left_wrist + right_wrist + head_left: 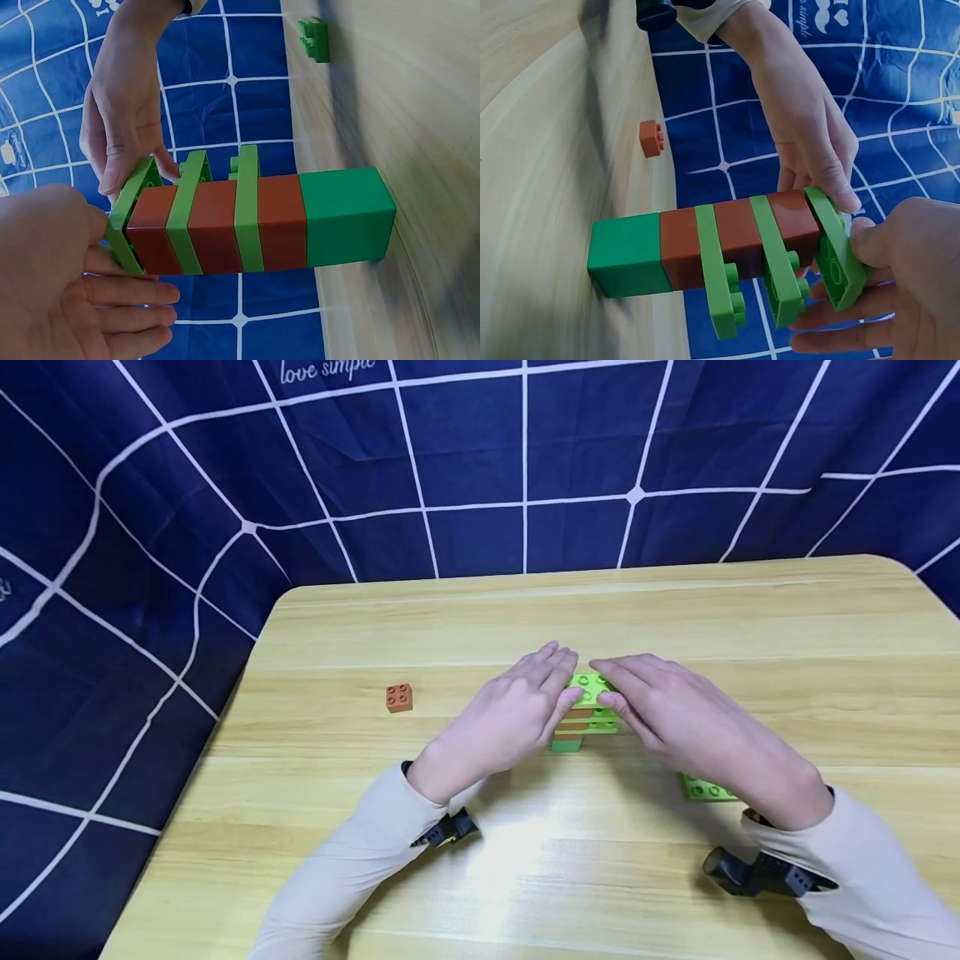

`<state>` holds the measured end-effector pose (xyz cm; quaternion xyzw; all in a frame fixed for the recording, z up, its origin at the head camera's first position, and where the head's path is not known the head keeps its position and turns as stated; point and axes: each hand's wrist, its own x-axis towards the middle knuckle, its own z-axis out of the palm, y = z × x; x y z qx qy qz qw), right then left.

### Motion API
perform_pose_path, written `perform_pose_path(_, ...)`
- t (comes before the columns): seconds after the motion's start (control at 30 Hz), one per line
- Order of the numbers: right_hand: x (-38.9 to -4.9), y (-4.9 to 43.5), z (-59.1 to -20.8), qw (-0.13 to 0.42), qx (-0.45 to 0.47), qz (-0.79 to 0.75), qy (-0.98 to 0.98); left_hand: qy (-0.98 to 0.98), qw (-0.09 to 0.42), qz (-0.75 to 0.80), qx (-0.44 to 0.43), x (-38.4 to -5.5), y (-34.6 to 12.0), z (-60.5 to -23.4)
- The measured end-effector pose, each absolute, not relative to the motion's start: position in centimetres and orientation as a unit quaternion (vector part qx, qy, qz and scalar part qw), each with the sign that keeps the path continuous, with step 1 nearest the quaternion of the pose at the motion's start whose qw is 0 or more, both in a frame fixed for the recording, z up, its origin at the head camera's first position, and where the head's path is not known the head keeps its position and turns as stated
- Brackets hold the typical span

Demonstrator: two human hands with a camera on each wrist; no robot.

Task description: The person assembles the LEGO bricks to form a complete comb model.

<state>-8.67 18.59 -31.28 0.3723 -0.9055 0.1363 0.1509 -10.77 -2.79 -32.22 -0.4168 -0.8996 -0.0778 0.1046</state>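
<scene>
A tower of toy building bricks (349, 217) stands upright on the table, between the two hands. Its base is a dark green block (630, 255); above it brown bricks (739, 232) alternate with thin light green plates (247, 210) that jut out to the right. The topmost light green plate (587, 691) lies tilted against the brown brick below it. My left hand (517, 710) pinches this plate at its left side, thumb in front and fingers behind. From the right, my right hand (675, 710) pinches the same plate, its thumb at the near corner.
A loose brown brick (399, 697) lies on the table (322, 635) to the left. Another light green plate (705, 789) rests under the right forearm, partly hidden by it. A dark blue cloth with white lines (465, 443) hangs behind the table.
</scene>
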Motion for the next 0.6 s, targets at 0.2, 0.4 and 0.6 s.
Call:
perform_pose_path(0.2, -8.84, 18.59, -31.81, 0.178, 0.378, 0.132, -0.899, -0.909, 0.115, -0.069, -0.394, -10.51, -2.45, -32.31)
perform_pose_path(0.4, -8.65, 18.60, -31.78, 0.193, 0.375, 0.118, -0.899, -0.915, 0.132, -0.055, -0.378, -10.15, -2.21, -32.36)
perform_pose_path(0.6, -8.48, 18.47, -31.68, 0.192, 0.367, 0.095, -0.905, -0.923, 0.123, -0.078, -0.356, -9.87, -1.91, -32.66)
